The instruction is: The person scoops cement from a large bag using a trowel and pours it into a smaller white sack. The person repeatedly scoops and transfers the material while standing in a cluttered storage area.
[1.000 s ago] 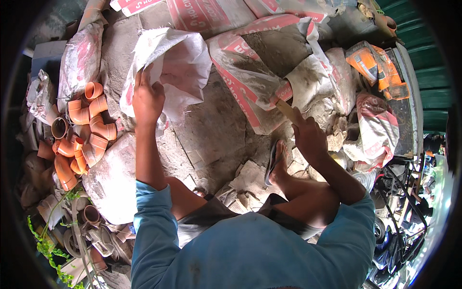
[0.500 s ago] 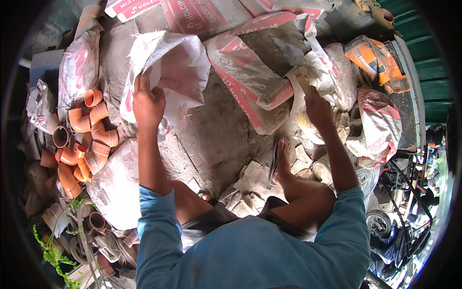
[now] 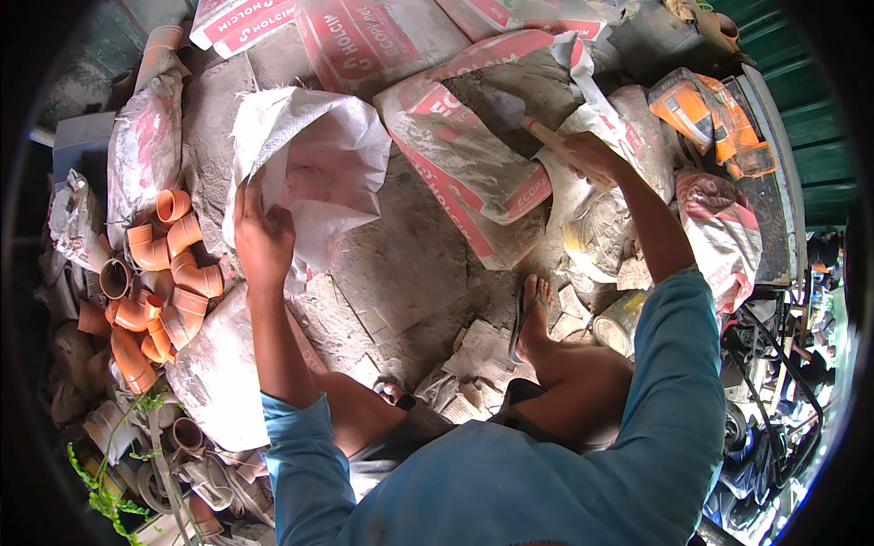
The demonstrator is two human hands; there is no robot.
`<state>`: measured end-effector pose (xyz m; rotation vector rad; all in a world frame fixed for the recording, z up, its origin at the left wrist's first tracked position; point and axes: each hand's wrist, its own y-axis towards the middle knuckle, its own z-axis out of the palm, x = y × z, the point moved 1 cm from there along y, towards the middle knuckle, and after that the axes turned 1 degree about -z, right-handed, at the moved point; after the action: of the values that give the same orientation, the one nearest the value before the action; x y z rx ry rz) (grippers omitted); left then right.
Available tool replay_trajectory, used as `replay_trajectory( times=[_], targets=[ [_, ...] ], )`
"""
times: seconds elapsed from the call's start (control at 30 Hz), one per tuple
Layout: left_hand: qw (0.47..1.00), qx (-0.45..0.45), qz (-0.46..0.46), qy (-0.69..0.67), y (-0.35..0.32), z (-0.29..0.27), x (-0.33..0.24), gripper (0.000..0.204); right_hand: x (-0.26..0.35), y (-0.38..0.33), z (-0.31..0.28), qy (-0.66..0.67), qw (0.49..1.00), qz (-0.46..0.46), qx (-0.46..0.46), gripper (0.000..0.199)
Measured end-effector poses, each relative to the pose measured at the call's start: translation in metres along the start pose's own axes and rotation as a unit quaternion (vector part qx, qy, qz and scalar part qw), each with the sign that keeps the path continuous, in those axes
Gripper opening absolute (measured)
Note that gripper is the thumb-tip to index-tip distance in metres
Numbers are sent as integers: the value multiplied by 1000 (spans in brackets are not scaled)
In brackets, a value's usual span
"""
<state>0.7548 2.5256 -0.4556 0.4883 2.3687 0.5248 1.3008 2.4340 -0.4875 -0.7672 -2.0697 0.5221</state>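
Observation:
My left hand (image 3: pixel 262 238) grips the rim of a white woven sack (image 3: pixel 314 168) and holds its mouth up off the dusty ground. My right hand (image 3: pixel 592 155) is closed on the wooden handle of a trowel (image 3: pixel 528 123), whose grey blade rests on the powder inside a torn red and grey cement bag (image 3: pixel 469 150). The cement bag lies open just right of the sack. My foot in a sandal (image 3: pixel 528 314) stands below the bag.
Several orange pipe elbows (image 3: pixel 159 273) are heaped at the left beside more grey sacks (image 3: pixel 141 150). Further cement bags (image 3: pixel 364 36) lie at the top. An orange packet (image 3: pixel 696 114), a filled bag (image 3: pixel 719 232) and a tin (image 3: pixel 619 323) sit at the right, with a green wall beyond.
My right hand has moved up and away from near my foot to the open cement bag, bringing the trowel blade onto the powder. My left hand has kept hold of the sack.

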Motion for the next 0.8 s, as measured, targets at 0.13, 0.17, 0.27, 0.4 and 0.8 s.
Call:
replay_trajectory(
  times=[0.13,0.17,0.27,0.4,0.8],
  targets=[
    [1000,-1,-24,-3,-3,-2,3,54,13,3,14,0,998,-22,55,36],
    [1000,-6,-13,-10,-3,-2,2,54,17,4,14,-1,998,-16,56,36],
    [999,0,-44,-6,-2,-1,1,53,25,7,12,17,996,-13,91,35],
    [1000,-15,-20,-4,7,5,-4,55,33,19,11,36,987,-35,149,38],
    [998,-32,-18,-43,15,18,-10,56,32,14,24,115,973,-42,195,43]
  ],
)
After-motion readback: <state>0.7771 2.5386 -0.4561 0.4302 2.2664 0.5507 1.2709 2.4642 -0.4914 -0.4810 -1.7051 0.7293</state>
